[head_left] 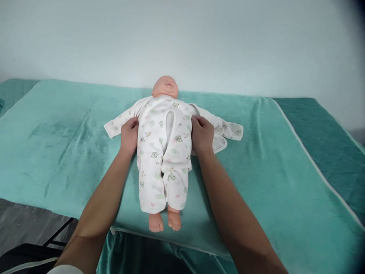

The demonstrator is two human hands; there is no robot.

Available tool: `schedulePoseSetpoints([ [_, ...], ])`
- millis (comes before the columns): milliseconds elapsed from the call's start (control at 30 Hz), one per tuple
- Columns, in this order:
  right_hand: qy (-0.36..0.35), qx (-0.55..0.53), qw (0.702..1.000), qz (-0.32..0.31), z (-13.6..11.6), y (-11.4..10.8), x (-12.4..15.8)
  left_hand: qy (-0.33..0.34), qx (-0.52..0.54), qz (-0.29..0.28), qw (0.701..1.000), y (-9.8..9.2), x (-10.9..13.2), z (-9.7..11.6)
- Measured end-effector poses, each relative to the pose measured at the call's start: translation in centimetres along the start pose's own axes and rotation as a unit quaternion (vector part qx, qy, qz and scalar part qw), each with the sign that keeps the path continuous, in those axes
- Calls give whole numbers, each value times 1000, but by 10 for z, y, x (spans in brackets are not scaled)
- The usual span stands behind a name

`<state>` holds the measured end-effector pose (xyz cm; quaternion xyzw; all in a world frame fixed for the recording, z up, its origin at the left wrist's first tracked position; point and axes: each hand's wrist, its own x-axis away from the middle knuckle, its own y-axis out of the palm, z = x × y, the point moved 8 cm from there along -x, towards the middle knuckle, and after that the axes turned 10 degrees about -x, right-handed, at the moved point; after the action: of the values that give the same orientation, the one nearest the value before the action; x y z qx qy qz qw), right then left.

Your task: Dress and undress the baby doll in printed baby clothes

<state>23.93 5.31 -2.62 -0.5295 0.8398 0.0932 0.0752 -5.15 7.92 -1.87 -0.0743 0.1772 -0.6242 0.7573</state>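
Note:
A baby doll [165,87] lies on its back in the middle of the green cloth, head away from me and bare feet [156,222] towards me. White printed baby pants [151,152] cover it from the chest to the ankles, with an open slit at the front. Under them is a matching shirt [115,123], one sleeve out at each side and a loose panel spread to the right. At the pants' left edge, my left hand [129,136] is closed on the fabric. My right hand [203,134] pinches the opposite edge; its fingertips are partly hidden.
A light green velvety cloth [71,160] covers the table, with darker green cloth [322,140] on the right. Behind it rises a pale wall [182,42]. At the lower left are grey flooring [23,220] and a black object [25,257].

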Motion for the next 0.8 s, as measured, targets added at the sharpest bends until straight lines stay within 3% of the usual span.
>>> schedulePoseSetpoints([
  [67, -57, 30, 997, 50, -15, -6, -3, 53, -42, 74, 995, -12, -5, 14],
  [133, -93, 16, 995, 18, -30, 5, -8, 115, -75, 106, 985, -14, -13, 37],
  [200, -103, 3, 993, -59, -39, 27, -13, 150, -91, 72, 982, -3, -25, 59],
  [267, -95, 7, 988, -125, -43, 46, -20, 131, -90, -6, 987, 16, -39, 70],
  [333, -88, 17, 983, -159, -44, 59, -28, 86, -81, -88, 989, 35, -51, 70],
  [400, -82, 32, 983, -161, -42, 64, -40, 46, -70, -131, 988, 45, -59, 64],
  [533, -64, 52, 983, -164, -35, 65, -60, 11, -64, -138, 988, 42, -67, 50],
  [700, -10, 22, 969, -246, -26, 71, -61, 73, -33, -211, 974, 46, -67, 47],
  [800, -10, 19, 979, -201, -19, 71, -64, 88, -27, -161, 983, 46, -75, 42],
])
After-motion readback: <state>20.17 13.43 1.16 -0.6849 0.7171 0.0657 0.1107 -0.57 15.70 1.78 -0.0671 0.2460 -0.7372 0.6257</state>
